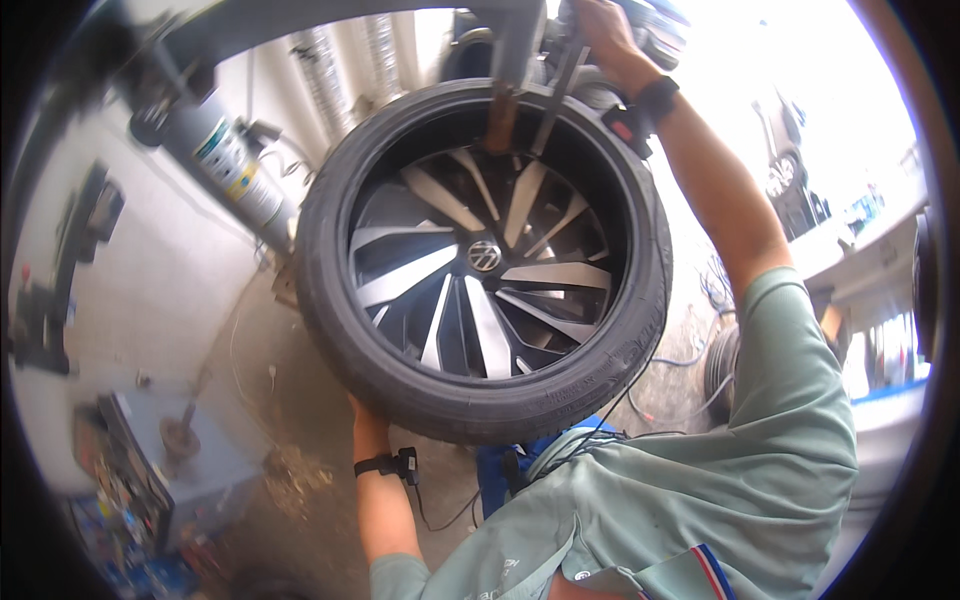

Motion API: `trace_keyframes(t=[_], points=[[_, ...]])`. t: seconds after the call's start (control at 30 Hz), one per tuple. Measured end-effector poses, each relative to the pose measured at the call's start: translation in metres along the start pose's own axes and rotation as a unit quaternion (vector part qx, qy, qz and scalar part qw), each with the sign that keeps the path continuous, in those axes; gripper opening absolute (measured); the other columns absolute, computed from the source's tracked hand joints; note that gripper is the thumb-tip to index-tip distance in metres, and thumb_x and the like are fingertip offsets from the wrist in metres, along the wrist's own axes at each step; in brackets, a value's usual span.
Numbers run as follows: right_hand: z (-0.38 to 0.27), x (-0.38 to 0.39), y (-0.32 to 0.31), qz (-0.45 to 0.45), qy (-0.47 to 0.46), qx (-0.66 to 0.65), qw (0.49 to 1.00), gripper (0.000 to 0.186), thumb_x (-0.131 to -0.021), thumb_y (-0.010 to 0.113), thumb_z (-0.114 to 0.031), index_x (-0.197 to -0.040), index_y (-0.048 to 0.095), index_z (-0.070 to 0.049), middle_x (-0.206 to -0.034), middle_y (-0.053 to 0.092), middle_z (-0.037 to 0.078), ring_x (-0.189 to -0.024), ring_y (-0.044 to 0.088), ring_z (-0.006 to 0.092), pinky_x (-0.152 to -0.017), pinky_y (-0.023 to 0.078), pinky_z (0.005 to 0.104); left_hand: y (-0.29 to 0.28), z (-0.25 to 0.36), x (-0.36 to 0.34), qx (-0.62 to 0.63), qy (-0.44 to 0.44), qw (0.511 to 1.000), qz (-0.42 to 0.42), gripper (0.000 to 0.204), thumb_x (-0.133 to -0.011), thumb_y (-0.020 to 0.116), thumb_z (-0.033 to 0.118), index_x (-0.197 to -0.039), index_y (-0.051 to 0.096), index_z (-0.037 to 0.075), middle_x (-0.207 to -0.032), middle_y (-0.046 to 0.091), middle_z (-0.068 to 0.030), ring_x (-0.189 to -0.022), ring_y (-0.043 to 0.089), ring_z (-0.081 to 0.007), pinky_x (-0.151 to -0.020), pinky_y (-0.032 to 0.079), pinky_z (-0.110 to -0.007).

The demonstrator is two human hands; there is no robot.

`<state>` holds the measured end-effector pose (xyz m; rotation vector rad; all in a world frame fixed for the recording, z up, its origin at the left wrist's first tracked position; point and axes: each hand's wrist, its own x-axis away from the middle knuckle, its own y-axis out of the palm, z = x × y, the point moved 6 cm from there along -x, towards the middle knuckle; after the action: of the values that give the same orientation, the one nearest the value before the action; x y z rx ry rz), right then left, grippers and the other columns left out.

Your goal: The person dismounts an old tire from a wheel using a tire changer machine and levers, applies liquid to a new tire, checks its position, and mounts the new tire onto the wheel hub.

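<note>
At the far left, low in the view, a grey box-like stand [215, 455] sits on the floor with a small round brown part [180, 437] resting on its top; beside it a cluttered pile of tools and small items [120, 500] is too blurred to count or sort. Higher up on the left, one grey cylinder with a yellow and blue label [228, 160] leans against the pale wall [150, 260].

In the middle, one car wheel [487, 262] fills the view: a black tyre mounted on an alloy rim with alternating silver and dark spokes and a round centre cap. It stands tilted, face toward the camera, its top edge against the machine's mounting arm [515, 45], whose rusty tip [500, 115] reaches into the rim next to a slim metal bar [556, 95].

The left hand [366, 420] is under the lower edge of the tyre, supporting it from below; its fingers are hidden behind the rubber, so how they are set cannot be told. A black strap [385, 465] wraps that wrist.

The right hand [600, 30] is raised above the wheel's top, fingers closed around the upper end of the metal bar. A black watch-like band [655, 98] sits on that wrist, and the arm wears a pale green short sleeve [790, 400].

To the right, one dark car [790, 180] stands in bright daylight.
</note>
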<state>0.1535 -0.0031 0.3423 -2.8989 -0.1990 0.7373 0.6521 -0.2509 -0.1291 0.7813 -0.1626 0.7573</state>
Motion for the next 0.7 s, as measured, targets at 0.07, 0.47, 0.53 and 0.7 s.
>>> trace_keyframes(t=[0.07,0.47,0.53,0.7], points=[[0.021,-0.009,-0.006,-0.093,-0.151,0.242,0.954,0.027,-0.093,0.06,-0.03,-0.083,0.065,-0.005,-0.065,0.058,0.004,-0.056,0.055,0.0144,-0.048,0.045,0.0328,0.023,-0.001,-0.012,0.014,-0.056,0.998,-0.006,0.064,-0.102,0.043,0.047,-0.149,0.038,0.003,-0.15,0.043,-0.0159,-0.135,0.044,-0.0297,-0.113,0.035,-0.044],[-0.012,0.041,0.031,0.139,0.043,0.069,0.987,0.043,-0.085,0.063,-0.034,-0.085,0.068,0.009,-0.084,0.07,0.021,-0.081,0.069,0.0251,-0.077,0.054,0.0375,0.086,0.035,-0.091,-0.075,-0.149,0.984,-0.061,0.062,-0.103,0.042,0.044,-0.148,0.039,0.003,-0.149,0.044,-0.0154,-0.135,0.044,-0.0295,-0.113,0.035,-0.043],[-0.017,0.049,0.044,0.12,0.088,0.022,0.989,0.042,-0.086,0.061,-0.032,-0.09,0.07,0.009,-0.092,0.072,0.025,-0.095,0.07,0.0349,-0.089,0.053,0.0399,0.083,0.05,-0.103,-0.087,-0.157,0.981,-0.074,0.061,-0.103,0.042,0.044,-0.148,0.04,0.002,-0.149,0.045,-0.0153,-0.135,0.045,-0.0294,-0.113,0.035,-0.043],[-0.003,0.034,0.053,0.176,0.121,0.03,0.976,0.039,-0.083,0.065,-0.033,-0.094,0.073,0.003,-0.1,0.071,0.026,-0.106,0.068,0.0355,-0.094,0.051,0.0395,0.075,0.085,-0.128,-0.1,-0.174,0.972,-0.122,0.06,-0.103,0.042,0.043,-0.147,0.04,0.002,-0.149,0.045,-0.0151,-0.135,0.045,-0.0293,-0.113,0.035,-0.043]])
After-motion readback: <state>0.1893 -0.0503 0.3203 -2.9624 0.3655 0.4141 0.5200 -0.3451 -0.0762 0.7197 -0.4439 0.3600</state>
